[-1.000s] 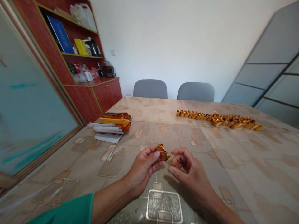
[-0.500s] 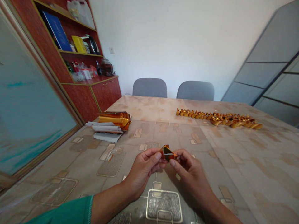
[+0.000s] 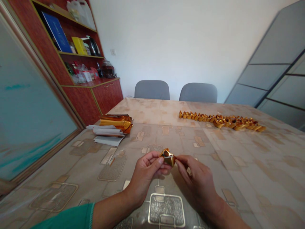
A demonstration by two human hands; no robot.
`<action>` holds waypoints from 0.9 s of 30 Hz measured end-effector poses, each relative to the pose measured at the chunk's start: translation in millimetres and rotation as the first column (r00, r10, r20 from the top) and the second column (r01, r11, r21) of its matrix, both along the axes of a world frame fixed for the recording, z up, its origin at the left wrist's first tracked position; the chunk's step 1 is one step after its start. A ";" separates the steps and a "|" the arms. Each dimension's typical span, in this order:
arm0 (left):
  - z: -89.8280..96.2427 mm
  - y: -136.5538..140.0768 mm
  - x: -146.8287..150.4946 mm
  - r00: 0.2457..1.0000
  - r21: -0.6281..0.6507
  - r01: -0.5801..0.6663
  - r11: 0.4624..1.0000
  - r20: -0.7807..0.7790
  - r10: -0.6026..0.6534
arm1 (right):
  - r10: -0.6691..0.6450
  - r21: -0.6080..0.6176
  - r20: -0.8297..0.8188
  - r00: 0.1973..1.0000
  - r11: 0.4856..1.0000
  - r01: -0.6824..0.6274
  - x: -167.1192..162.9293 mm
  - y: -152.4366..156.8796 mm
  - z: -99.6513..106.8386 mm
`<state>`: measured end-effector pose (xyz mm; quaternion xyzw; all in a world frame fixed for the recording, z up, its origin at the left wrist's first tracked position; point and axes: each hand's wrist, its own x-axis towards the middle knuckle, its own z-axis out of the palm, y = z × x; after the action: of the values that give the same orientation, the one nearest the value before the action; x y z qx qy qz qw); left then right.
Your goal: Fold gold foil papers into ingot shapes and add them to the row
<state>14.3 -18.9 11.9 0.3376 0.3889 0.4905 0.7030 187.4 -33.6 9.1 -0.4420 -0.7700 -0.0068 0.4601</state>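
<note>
my left grip (image 3: 147, 168): pinching foil piece (image 3: 169, 160) | my right grip (image 3: 199, 175): fingertips on its right corner | surface (image 3: 85, 173) left: foil stack (image 3: 114, 121), pale sheets (image 3: 108, 140) | right: foil rows (image 3: 218, 123) | beyond: grey chairs (image 3: 152, 90)

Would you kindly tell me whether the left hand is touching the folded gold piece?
Touching. The head view shows it plainly: the left hand holds the folded gold piece, its thumb lying against the piece's left end.
</note>
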 end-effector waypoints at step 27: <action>-0.3 4.9 -5.8 0.990 0.042 0.031 0.999 0.133 -0.036 | 0.358 -0.032 -0.138 0.924 0.930 -0.365 8.1 0.3 6.6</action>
<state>8.5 -14.0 11.6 0.3244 0.3252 0.5078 0.7288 195.6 -33.3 15.7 -0.3050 -0.8067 0.1288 0.4895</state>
